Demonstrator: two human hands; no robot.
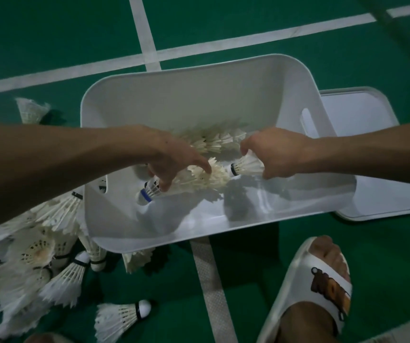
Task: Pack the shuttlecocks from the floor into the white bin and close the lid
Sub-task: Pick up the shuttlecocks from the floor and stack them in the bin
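While the white bin [174, 100] stands open on the green floor [50, 33], its lid [362, 125] lies flat just beside the bin's right wall; loose shuttlecocks [57, 280] lie heaped outside the bin's near-left corner; inside the bin, the left hand [174, 157] grips a nested shuttlecock stack [204, 179]; the right hand [280, 152] has its fingers curled round a single shuttlecock [247, 165].

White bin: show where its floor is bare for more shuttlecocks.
Bare in the white bin: the near strip between front wall and the stack in the left hand, and the corner below the right hand. Crowded: the back row.
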